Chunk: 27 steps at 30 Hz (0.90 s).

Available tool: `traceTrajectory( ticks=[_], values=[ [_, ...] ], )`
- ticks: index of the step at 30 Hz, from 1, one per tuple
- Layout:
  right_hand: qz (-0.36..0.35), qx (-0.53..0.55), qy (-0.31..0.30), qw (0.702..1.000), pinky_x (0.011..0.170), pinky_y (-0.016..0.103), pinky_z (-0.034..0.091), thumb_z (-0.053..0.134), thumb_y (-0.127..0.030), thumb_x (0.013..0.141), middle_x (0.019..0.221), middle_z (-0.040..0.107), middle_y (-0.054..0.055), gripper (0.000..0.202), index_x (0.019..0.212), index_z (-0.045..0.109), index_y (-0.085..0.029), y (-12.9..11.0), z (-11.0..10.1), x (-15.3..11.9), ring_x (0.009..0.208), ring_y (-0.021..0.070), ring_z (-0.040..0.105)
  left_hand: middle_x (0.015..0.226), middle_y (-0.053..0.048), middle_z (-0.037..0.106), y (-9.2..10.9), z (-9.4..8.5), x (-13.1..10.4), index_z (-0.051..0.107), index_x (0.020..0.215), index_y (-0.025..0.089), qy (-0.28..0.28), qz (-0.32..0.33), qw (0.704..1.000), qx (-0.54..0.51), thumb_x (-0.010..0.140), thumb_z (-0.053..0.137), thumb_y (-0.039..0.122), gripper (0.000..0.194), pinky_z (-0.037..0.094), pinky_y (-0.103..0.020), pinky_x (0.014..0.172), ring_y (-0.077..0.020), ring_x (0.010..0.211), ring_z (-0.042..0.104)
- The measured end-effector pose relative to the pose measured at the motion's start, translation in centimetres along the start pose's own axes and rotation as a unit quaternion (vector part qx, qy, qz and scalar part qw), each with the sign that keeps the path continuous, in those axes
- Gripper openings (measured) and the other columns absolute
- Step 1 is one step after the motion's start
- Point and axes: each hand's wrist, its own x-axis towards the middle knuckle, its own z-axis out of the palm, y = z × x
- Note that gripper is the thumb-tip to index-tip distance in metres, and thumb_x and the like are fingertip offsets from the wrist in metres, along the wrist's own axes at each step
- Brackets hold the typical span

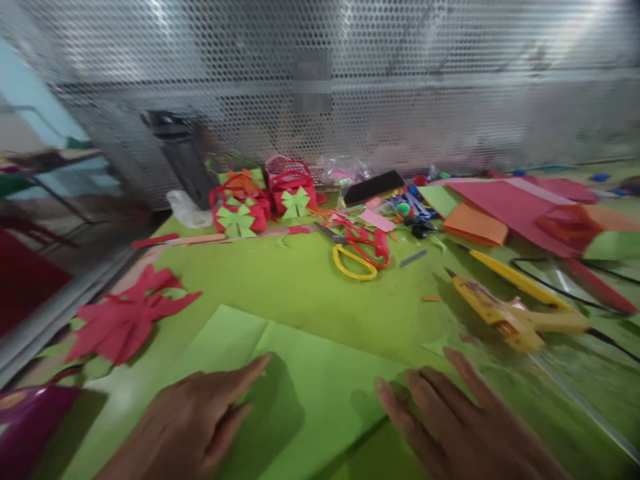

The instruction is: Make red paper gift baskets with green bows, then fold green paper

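A light green sheet of paper [320, 373] with a crease near its left part lies on the green table in front of me. My left hand [200, 413] is over the sheet's left side, index finger stretched out and thumb apart, holding nothing. At the sheet's right edge is my right hand [450, 413], its fingers spread and nothing in it. Scissors [357, 257] with one yellow and one red handle lie beyond the sheet. To the right rests a yellow glue gun [510, 317] with a clear stick behind it.
A red paper flower [133, 313] is at the left, above a purple object [37, 427]. Along the back stand a dark bottle [183, 157] and small red bags [293, 190], beside a black phone [374, 188]. Coloured paper [510, 207] and a yellow cutter [515, 277] are at the right.
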Motion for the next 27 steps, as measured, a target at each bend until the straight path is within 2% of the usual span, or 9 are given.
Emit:
traceTrajectory(
  ticks=[2, 5, 8, 11, 15, 20, 22, 24, 27],
  values=[
    [-0.044, 0.008, -0.001, 0.999, 0.084, 0.048, 0.040, 0.028, -0.011, 0.087, 0.073, 0.067, 0.000, 0.039, 0.111, 0.056, -0.023, 0.5, 0.5, 0.8, 0.067, 0.0200, 0.060, 0.104, -0.003, 0.072, 1.9, -2.6, 0.9, 0.048, 0.133, 0.034, -0.068, 0.005, 0.997, 0.020, 0.089, 0.039, 0.032, 0.045, 0.052, -0.032, 0.072, -0.0218, 0.084, 0.068],
    [-0.070, 0.019, -0.006, 0.997, 0.084, 0.048, 0.038, 0.025, -0.019, 0.091, 0.073, 0.064, -0.001, 0.038, 0.114, 0.055, -0.024, 0.9, 1.1, 1.8, 0.062, 0.0192, 0.057, 0.101, -0.007, 0.073, 4.1, -4.6, 1.6, 0.049, 0.134, 0.027, -0.089, -0.015, 0.996, 0.025, 0.087, 0.037, 0.025, 0.049, 0.052, -0.037, 0.074, -0.0232, 0.085, 0.068],
    [-0.059, 0.028, 0.005, 0.998, 0.081, 0.046, 0.037, 0.023, -0.022, 0.092, 0.070, 0.063, -0.001, 0.038, 0.112, 0.055, -0.025, 1.1, 1.6, 2.3, 0.062, 0.0196, 0.057, 0.100, -0.009, 0.072, 4.9, -4.9, 1.7, 0.047, 0.135, 0.022, -0.115, -0.030, 0.993, 0.024, 0.085, 0.037, 0.021, 0.051, 0.051, -0.041, 0.076, -0.0249, 0.086, 0.067],
    [-0.063, 0.021, 0.008, 0.998, 0.080, 0.045, 0.037, 0.027, -0.016, 0.087, 0.069, 0.062, -0.001, 0.039, 0.111, 0.055, -0.025, 1.2, 2.0, 2.3, 0.062, 0.0199, 0.058, 0.099, -0.010, 0.072, 4.7, -4.6, 1.6, 0.046, 0.136, 0.021, -0.130, -0.045, 0.990, 0.017, 0.085, 0.037, 0.019, 0.052, 0.051, -0.041, 0.077, -0.0245, 0.087, 0.066],
    [-0.076, 0.009, -0.005, 0.997, 0.079, 0.044, 0.037, 0.035, -0.010, 0.078, 0.069, 0.060, -0.001, 0.044, 0.115, 0.054, -0.026, 1.5, 2.4, 2.0, 0.063, 0.0200, 0.058, 0.099, -0.009, 0.071, 4.5, -4.1, 1.5, 0.043, 0.138, 0.023, -0.131, -0.035, 0.991, 0.017, 0.086, 0.037, 0.018, 0.053, 0.050, -0.042, 0.077, -0.0246, 0.085, 0.066],
    [-0.070, 0.006, -0.020, 0.997, 0.079, 0.044, 0.038, 0.041, -0.013, 0.078, 0.073, 0.061, 0.000, 0.043, 0.117, 0.054, -0.027, 1.5, 2.6, 1.6, 0.066, 0.0203, 0.058, 0.093, -0.010, 0.071, 5.4, -4.7, 2.0, 0.046, 0.135, 0.021, -0.160, -0.023, 0.985, 0.066, 0.089, 0.034, 0.018, 0.048, 0.050, -0.044, 0.075, -0.0255, 0.081, 0.064],
    [-0.055, 0.013, -0.023, 0.998, 0.080, 0.044, 0.038, 0.041, -0.022, 0.083, 0.075, 0.061, 0.000, 0.036, 0.116, 0.055, -0.027, 1.4, 2.5, 1.6, 0.068, 0.0208, 0.058, 0.097, -0.010, 0.069, 5.7, -5.1, 2.4, 0.053, 0.129, 0.023, -0.147, -0.006, 0.984, 0.099, 0.089, 0.037, 0.022, 0.043, 0.049, -0.046, 0.076, -0.0267, 0.085, 0.062],
    [-0.050, 0.023, -0.020, 0.998, 0.079, 0.045, 0.038, 0.037, -0.038, 0.088, 0.075, 0.062, 0.002, 0.034, 0.114, 0.057, -0.027, 1.3, 2.3, 1.8, 0.068, 0.0215, 0.058, 0.104, -0.011, 0.065, 5.8, -5.3, 2.9, 0.061, 0.116, 0.022, -0.111, 0.029, 0.986, 0.120, 0.088, 0.041, 0.023, 0.035, 0.048, -0.046, 0.080, -0.0281, 0.094, 0.057],
    [-0.055, 0.035, -0.012, 0.998, 0.077, 0.046, 0.038, 0.028, -0.062, 0.088, 0.074, 0.064, 0.003, 0.054, 0.109, 0.061, -0.025, 1.2, 2.0, 2.3, 0.067, 0.0219, 0.058, 0.109, -0.012, 0.061, 5.6, -5.3, 3.5, 0.065, 0.103, 0.018, -0.078, 0.125, 0.985, 0.089, 0.084, 0.042, 0.014, 0.030, 0.046, -0.041, 0.087, -0.0259, 0.101, 0.054]
  ],
)
